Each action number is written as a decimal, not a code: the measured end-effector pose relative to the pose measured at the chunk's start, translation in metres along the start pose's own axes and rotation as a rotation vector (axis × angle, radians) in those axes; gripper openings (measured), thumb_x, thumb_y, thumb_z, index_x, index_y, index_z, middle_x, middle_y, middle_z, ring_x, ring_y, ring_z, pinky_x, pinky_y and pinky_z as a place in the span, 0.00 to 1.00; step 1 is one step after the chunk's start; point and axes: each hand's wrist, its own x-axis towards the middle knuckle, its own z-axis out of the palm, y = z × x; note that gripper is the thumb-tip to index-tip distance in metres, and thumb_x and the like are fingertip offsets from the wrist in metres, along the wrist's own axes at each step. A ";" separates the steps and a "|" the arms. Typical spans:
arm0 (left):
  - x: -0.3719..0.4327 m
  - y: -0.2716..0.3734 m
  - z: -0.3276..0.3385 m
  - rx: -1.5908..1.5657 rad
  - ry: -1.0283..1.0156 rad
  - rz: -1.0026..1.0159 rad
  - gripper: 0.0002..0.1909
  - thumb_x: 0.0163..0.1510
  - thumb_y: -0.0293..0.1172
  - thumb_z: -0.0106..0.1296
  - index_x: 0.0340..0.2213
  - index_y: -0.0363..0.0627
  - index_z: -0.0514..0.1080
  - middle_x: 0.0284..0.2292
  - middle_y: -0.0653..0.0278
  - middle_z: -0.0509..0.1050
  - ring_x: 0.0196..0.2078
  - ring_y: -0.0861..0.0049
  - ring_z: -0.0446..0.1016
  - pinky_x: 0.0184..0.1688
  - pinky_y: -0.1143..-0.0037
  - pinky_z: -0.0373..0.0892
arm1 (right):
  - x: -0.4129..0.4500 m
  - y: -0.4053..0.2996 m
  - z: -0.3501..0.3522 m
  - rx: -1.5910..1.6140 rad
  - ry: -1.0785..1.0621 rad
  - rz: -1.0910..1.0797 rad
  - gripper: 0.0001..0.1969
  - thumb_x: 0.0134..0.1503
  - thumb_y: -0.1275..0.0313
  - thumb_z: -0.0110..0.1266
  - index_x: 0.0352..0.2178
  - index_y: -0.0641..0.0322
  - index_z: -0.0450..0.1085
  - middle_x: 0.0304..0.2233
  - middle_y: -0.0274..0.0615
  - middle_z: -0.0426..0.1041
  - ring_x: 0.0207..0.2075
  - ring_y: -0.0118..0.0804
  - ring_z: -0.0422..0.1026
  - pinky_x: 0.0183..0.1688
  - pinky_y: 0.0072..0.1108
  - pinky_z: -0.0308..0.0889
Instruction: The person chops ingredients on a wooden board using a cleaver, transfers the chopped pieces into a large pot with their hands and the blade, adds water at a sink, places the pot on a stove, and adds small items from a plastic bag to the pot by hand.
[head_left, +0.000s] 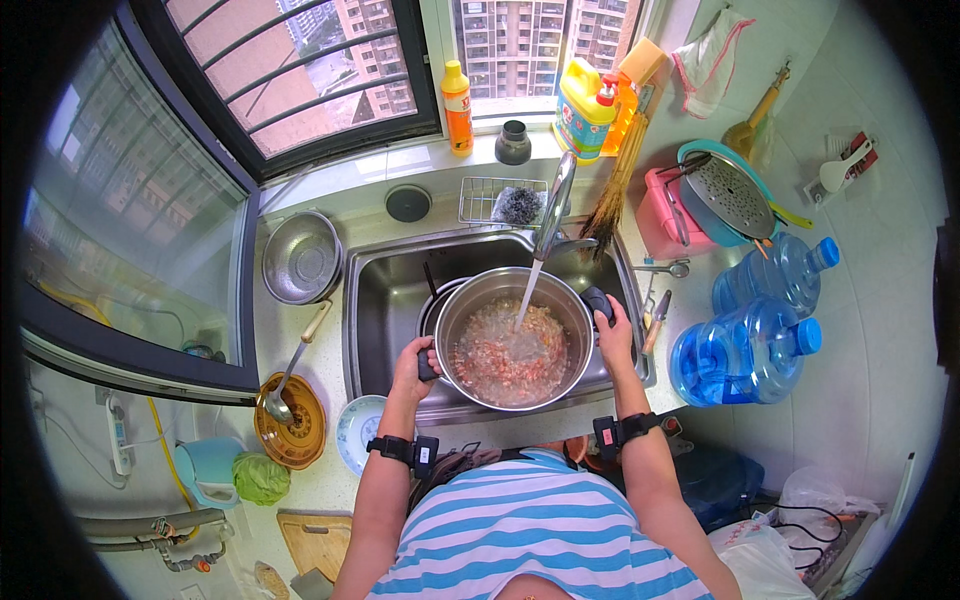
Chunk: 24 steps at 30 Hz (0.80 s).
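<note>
A steel pot (459, 375) with two black handles is held over the sink (375, 322). My left hand (411, 369) grips its left handle, and my right hand (615, 334) grips the right one. Water runs from the chrome faucet (556, 210) into the pot, onto small reddish and pale pieces whose kind I cannot tell. Another round vessel (429, 309) stands in the sink, partly hidden behind the pot's left side.
Left on the counter are a steel colander (301, 259), a ladle (279, 405) on a brown plate (319, 442), a patterned plate (358, 431) and a cabbage (260, 478). On the right stand water jugs (735, 352) and a knife (657, 322). A wire rack (480, 199) sits behind the sink.
</note>
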 end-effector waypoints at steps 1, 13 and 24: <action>0.000 0.000 0.000 0.007 0.012 0.004 0.05 0.51 0.31 0.42 0.24 0.44 0.63 0.15 0.74 0.61 0.14 0.87 0.60 0.15 0.84 0.59 | 0.000 0.000 0.000 -0.007 0.000 -0.006 0.22 0.50 0.68 0.52 0.47 0.62 0.63 0.40 0.52 0.71 0.41 0.43 0.70 0.45 0.26 0.63; -0.009 -0.001 -0.002 0.039 0.003 0.035 0.06 0.51 0.31 0.41 0.23 0.44 0.62 0.14 0.74 0.60 0.14 0.87 0.58 0.14 0.83 0.58 | -0.008 -0.013 -0.001 0.160 -0.031 0.080 0.21 0.50 0.72 0.52 0.47 0.62 0.63 0.33 0.42 0.71 0.26 0.27 0.69 0.24 0.18 0.66; -0.010 -0.011 -0.012 0.078 -0.068 0.067 0.07 0.51 0.32 0.43 0.22 0.44 0.63 0.13 0.72 0.60 0.13 0.85 0.58 0.16 0.82 0.58 | -0.019 -0.049 -0.015 0.370 -0.012 0.036 0.22 0.49 0.78 0.52 0.49 0.64 0.61 0.29 0.33 0.68 0.20 0.19 0.63 0.18 0.11 0.59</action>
